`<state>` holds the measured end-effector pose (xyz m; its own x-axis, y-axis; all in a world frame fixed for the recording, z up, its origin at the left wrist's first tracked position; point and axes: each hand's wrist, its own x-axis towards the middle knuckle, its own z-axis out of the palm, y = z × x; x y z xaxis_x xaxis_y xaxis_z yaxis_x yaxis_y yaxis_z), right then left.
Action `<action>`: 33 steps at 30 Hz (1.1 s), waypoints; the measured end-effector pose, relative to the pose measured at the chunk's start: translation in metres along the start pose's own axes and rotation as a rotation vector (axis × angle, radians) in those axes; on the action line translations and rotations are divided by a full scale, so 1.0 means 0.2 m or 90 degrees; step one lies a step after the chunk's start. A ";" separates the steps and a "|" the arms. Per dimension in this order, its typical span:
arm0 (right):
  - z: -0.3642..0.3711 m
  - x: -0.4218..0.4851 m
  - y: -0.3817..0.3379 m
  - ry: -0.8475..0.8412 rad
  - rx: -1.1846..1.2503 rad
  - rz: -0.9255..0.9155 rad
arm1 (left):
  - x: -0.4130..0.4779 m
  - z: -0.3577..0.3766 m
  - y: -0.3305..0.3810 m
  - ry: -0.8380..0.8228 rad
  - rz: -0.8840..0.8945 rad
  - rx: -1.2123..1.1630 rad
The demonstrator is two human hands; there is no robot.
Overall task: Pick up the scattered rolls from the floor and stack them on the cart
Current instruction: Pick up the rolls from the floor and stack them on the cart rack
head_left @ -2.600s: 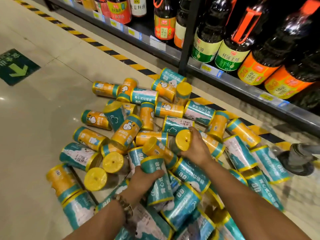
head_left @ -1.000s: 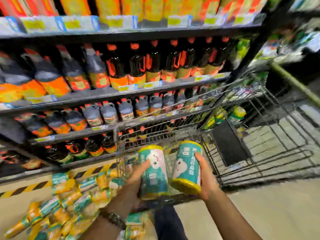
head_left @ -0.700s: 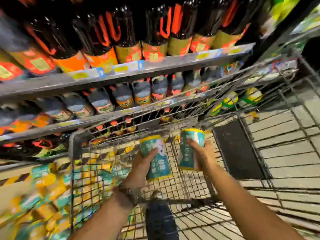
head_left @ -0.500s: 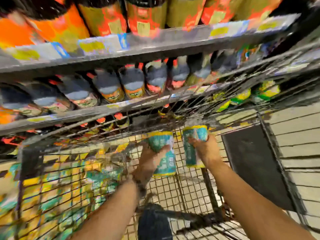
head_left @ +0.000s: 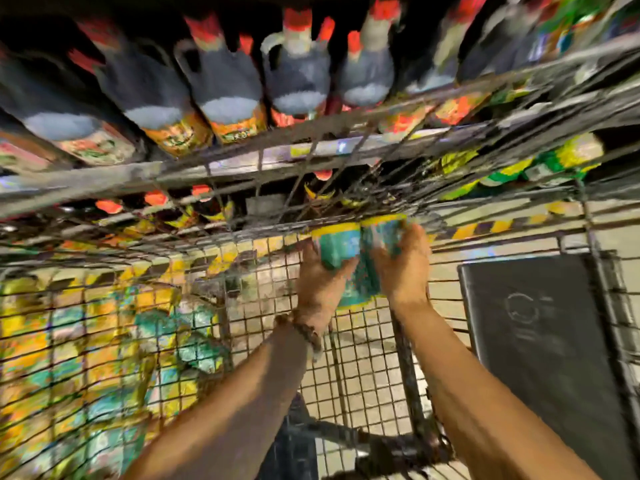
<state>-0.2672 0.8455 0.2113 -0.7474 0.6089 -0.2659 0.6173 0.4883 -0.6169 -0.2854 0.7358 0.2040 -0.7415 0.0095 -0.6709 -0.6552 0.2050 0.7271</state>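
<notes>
Two teal rolls with yellow rims are held upright inside the cart [head_left: 363,362], close to its far end wall. The left roll [head_left: 337,249] is gripped by the left hand [head_left: 317,289], with the fingers curled round its lower half. The right roll [head_left: 381,237] is gripped by the right hand [head_left: 403,268], with the fingers wrapped over its side. The rolls are now pressed side by side, touching; half a second ago a gap was seen between them. Both hands have been carried further in toward the far wall since then. Whether the roll bottoms rest on the cart's mesh floor cannot be told because of heavy motion blur. A bracelet [head_left: 304,332] is worn on the left wrist. A black panel [head_left: 540,341] is seen at the cart's right side. The scattered rolls [head_left: 86,358] are seen through the cart's left wall, blurred, on the floor. Bottles [head_left: 225,81] are lined on the shelf [head_left: 104,178] beyond the far wall.
</notes>
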 end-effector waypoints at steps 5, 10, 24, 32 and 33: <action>-0.05 0.02 0.01 -0.080 -0.042 -0.013 | 0.01 0.01 -0.02 -0.071 -0.006 -0.092; -0.09 -0.03 -0.02 -0.060 -0.060 -0.028 | -0.06 -0.09 0.02 -0.053 -0.035 -0.034; -0.06 -1.44 -1.25 -0.274 0.228 -0.275 | -1.12 -1.45 0.31 0.086 0.103 -0.308; 0.58 -2.56 -1.76 -0.577 0.170 -0.378 | -1.78 -2.67 -0.32 0.319 0.114 -0.360; 0.67 -2.67 -1.78 -0.608 0.129 -0.393 | -1.82 -2.78 -0.44 0.338 0.085 -0.350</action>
<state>-0.1200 0.2621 0.4732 -0.8433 -0.4613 -0.2758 0.0960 0.3757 -0.9218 -0.0381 0.1695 0.4655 -0.6981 -0.4992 -0.5132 -0.4300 -0.2808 0.8580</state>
